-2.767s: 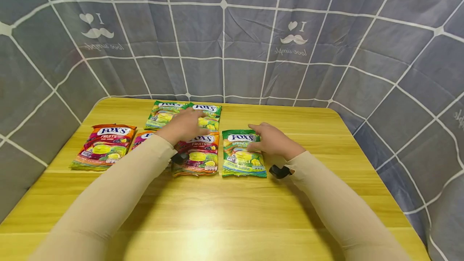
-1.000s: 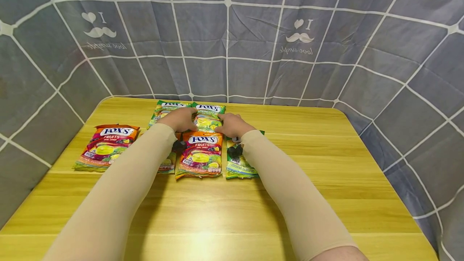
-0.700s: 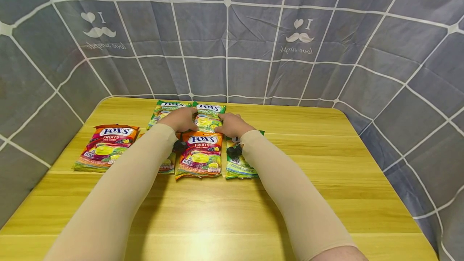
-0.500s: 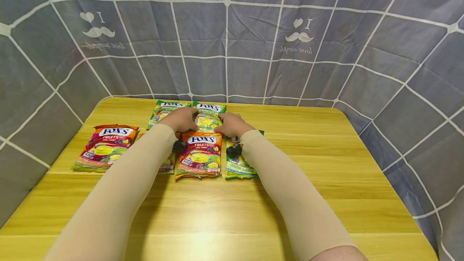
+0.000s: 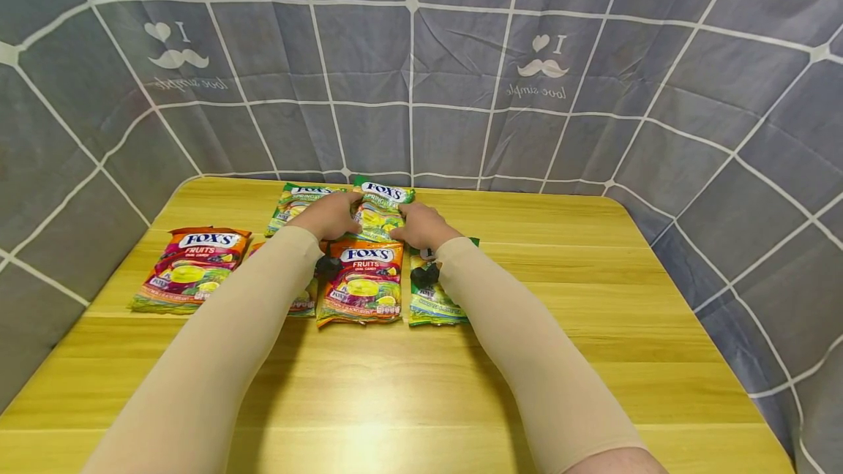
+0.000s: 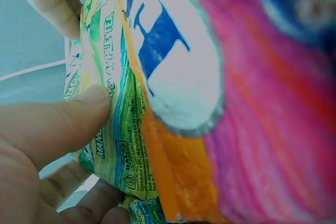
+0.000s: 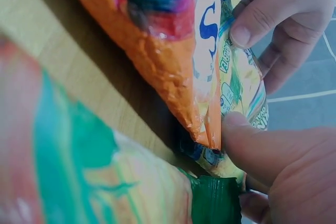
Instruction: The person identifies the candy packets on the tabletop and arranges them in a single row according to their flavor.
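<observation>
In the head view, both hands are at a green candy bag (image 5: 380, 214) at the back. My left hand (image 5: 334, 216) pinches its left edge, thumb in front and fingers behind in the left wrist view. My right hand (image 5: 425, 227) pinches the right edge, its thumb (image 7: 262, 148) on the printed face in the right wrist view. The bag leans slightly, its left top corner higher. Just in front lies an orange-and-purple candy bag (image 5: 362, 285), its top edge overlapping the green one's bottom.
Another green bag (image 5: 290, 205) lies at the back left, partly behind my left hand. Two more fruit bags, one at far left (image 5: 191, 269) and one under my left forearm (image 5: 304, 302), line the front row. A green bag (image 5: 435, 306) sits under my right wrist. A grey curtain (image 5: 461, 145) borders the table.
My right hand has moved left from the front green bag to the back one, which both hands now grip. In the last half second that bag has shifted up and tilted slightly.
</observation>
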